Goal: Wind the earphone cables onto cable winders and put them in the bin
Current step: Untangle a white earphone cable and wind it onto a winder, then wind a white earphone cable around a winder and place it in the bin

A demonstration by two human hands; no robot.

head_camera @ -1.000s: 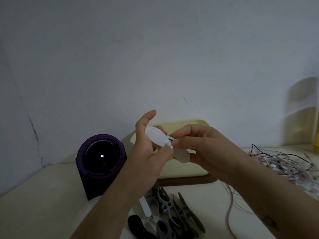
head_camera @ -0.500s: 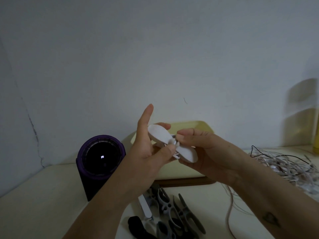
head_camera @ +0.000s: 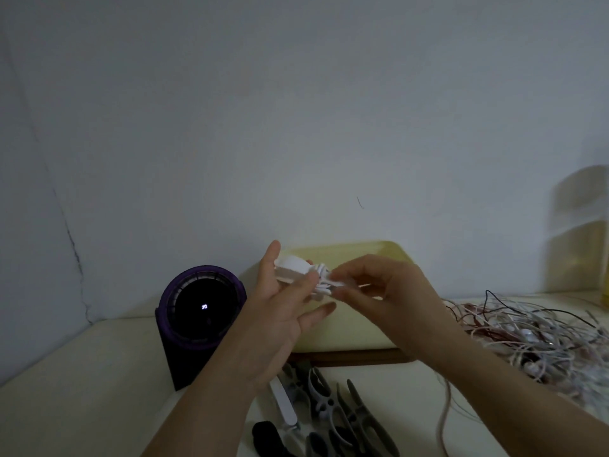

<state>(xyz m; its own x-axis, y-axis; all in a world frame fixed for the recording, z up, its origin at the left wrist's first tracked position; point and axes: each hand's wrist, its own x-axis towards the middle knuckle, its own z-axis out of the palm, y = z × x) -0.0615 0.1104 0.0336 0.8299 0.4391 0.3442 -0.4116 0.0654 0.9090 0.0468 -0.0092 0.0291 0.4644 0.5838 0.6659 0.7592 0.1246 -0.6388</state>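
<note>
I hold the white cable winder (head_camera: 295, 268) up in front of the yellow bin (head_camera: 362, 248), above its near wall. My left hand (head_camera: 273, 311) has its grip pinched on one wing of the winder, between thumb and fingers. My right hand (head_camera: 385, 301) pinches the other wing, with white earphone cable (head_camera: 321, 282) bunched at the middle. Right of the bin lies the tangled cable pile (head_camera: 527, 331), in front of it the spare winders (head_camera: 329, 410), and left of it a purple fan (head_camera: 201, 311) on the bench (head_camera: 66, 390).
</note>
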